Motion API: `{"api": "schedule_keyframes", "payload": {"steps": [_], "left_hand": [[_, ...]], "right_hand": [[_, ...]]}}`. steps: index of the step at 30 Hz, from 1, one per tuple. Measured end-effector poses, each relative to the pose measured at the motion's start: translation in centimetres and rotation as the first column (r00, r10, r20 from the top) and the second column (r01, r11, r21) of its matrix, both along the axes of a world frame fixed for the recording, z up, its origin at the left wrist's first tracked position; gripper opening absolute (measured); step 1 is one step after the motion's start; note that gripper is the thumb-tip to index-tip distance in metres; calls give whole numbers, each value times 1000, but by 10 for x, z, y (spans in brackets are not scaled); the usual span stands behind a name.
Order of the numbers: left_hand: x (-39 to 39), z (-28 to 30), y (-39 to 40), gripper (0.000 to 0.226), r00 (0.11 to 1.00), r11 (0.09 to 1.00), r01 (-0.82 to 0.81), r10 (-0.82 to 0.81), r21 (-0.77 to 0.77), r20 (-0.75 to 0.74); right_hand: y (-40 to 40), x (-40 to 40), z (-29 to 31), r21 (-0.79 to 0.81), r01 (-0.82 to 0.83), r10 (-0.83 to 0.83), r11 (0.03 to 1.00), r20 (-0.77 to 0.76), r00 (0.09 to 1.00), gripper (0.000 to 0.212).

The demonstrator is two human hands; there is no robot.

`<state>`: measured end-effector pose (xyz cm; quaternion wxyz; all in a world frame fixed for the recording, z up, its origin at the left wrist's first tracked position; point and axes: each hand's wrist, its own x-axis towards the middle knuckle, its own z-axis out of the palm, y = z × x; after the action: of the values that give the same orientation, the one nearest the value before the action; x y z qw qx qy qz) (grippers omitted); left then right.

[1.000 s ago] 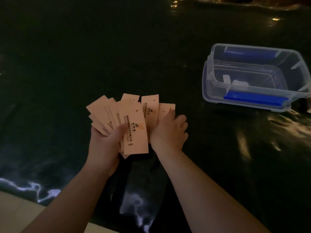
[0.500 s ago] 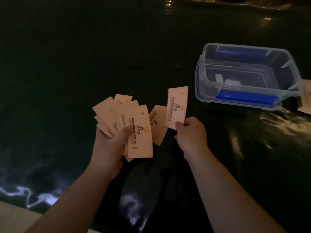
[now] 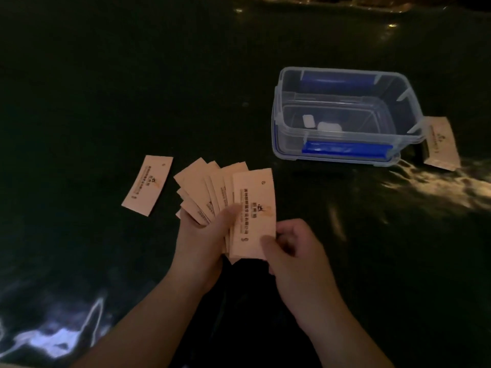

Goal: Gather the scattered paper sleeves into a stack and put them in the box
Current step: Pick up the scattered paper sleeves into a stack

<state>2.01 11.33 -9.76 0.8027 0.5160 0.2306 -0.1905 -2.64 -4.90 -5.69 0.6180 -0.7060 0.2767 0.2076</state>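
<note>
A fan of paper sleeves (image 3: pixel 225 192) is pinched by the left hand (image 3: pixel 202 235); its front sleeve's near edge is pinched by the right hand (image 3: pixel 295 248). One loose sleeve (image 3: pixel 147 185) lies left on the dark bench (image 3: pixel 106 102), another (image 3: pixel 441 143) just right of the open box (image 3: pixel 345 155). The print is unreadable.

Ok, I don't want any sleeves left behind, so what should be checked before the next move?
1. Left hand grips the fanned pink paper sleeves: ok.
2. Fan squared into a stack: not ok.
3. Right hand steadies the front sleeve: ok.
4. Loose sleeve on the dark table collected: not ok.
5. Sleeve beside the clear plastic box collected: not ok.
6. Box lid off: ok.
</note>
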Motion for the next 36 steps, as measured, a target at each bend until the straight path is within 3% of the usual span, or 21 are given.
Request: {"api": "schedule_keyframes", "payload": {"steps": [5,7,9,11,14,17,19,22,25,27,30,32,34,36], "left_hand": [[4,0,28,97,999,989,-35,33,146,11],[8,1,44,90,994,982,-108,105,153,28],[13,4,58,81,986,973,-163,153,165,71],[17,6,70,76,976,958,-205,187,199,109],[19,10,86,66,965,942,-243,211,232,157],[19,13,98,73,957,932,-268,228,242,181],[17,15,103,78,956,930,-272,230,248,183],[13,12,107,81,961,933,-253,213,256,175],[11,8,105,82,973,948,-216,189,235,132],[11,5,98,81,981,962,-174,151,212,121],[12,2,77,80,989,972,-116,93,204,118],[13,2,61,81,991,975,-86,63,205,116],[13,2,46,82,994,983,-75,60,169,89],[13,3,34,76,996,994,-47,39,97,75]], "right_hand": [[19,10,-11,-50,-95,96,994,9,995,11],[29,18,-20,-153,14,-10,988,24,1000,16],[44,31,-30,-356,36,-19,934,51,999,13],[66,46,-44,-559,-34,94,828,80,992,51],[99,66,-55,-754,-79,220,652,88,972,78],[120,79,-63,-818,-101,258,566,60,964,102],[127,87,-67,-821,-109,254,560,46,966,112],[121,98,-71,-770,-67,155,635,43,987,122],[98,100,-69,-610,84,-13,788,119,993,112],[76,95,-61,-478,171,-137,862,106,985,89],[39,81,-43,-221,286,-272,932,92,958,36],[19,66,-24,7,376,-375,927,42,926,21],[8,49,-8,143,340,-343,930,-4,939,20],[8,37,-5,179,229,-228,957,-28,973,19]]}}
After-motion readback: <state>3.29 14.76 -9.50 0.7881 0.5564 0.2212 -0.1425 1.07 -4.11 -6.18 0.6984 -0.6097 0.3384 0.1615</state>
